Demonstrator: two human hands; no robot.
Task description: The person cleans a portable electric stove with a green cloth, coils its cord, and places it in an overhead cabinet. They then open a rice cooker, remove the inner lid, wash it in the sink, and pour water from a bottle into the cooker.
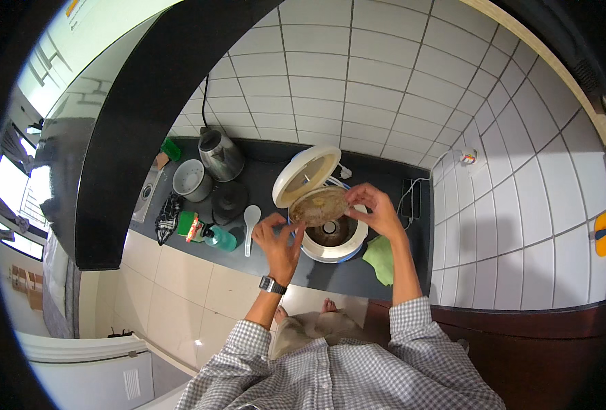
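Observation:
A round, brown-stained metal piece (317,207) is tilted above the open rice cooker (313,252); whether it is a plate or a pot's underside, I cannot tell. My right hand (377,209) pinches its right rim between thumb and fingers. At its lower left edge, the fingertips of my left hand (279,245) grip it. The cooker's white lid (281,187) stands raised at the back. Inside, the brownish heating well (328,237) shows a round centre, partly covered by the held piece. A green cloth (379,260) lies by my right forearm.
On the dark counter (267,179), left of the cooker, are a white rice paddle (252,225), a teal bottle (223,239), a green sponge (185,224), a black lid (229,200), a pot (192,180) and a steel kettle (221,155). A wire rack (411,199) lies right, near the tiled wall.

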